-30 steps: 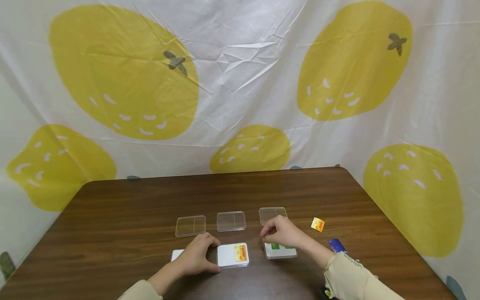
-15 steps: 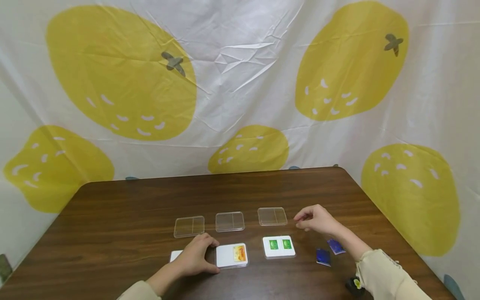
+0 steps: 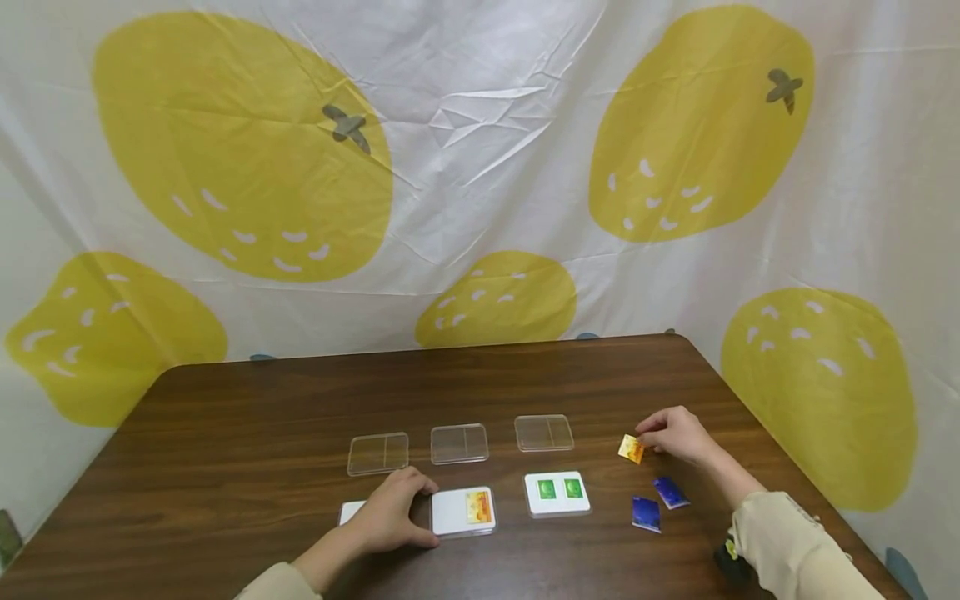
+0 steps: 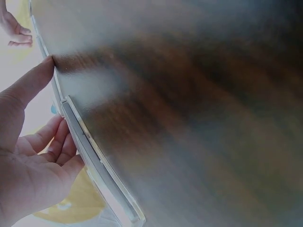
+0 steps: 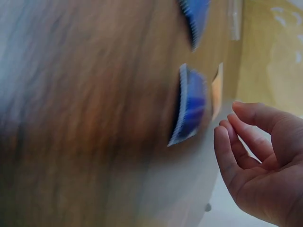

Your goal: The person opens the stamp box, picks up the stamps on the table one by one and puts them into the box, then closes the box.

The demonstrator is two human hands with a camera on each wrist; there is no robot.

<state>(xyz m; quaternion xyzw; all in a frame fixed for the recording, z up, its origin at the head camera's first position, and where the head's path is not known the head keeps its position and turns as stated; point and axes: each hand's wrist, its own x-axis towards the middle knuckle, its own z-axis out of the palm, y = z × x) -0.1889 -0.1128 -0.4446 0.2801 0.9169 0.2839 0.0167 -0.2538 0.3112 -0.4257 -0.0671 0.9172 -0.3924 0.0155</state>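
Observation:
My left hand (image 3: 392, 510) rests at the left side of the middle clear plastic case (image 3: 450, 518), thumb at its near corner and fingertips by the far one. That case has a white insert with an orange stamp (image 3: 478, 507) on its right half. Partly hidden under the hand is another white-lined case (image 3: 350, 510). My right hand (image 3: 678, 435) has its fingertips at the right edge of a loose orange stamp (image 3: 630, 449) on the table. In the right wrist view, thumb and fingers stand apart beside that stamp. Two blue stamps (image 3: 647, 514) with serrated edges lie nearby.
Three clear lids (image 3: 378, 453) (image 3: 460, 443) (image 3: 543, 433) lie in a row behind the cases. A case with two green stamps (image 3: 558, 494) sits right of the middle one. The brown table (image 3: 247, 433) ends against a lemon-print cloth (image 3: 480, 200).
My right hand has moved right, from over the case with green stamps to the loose orange stamp. Both green stamps and a second blue stamp now show. My left hand stays put.

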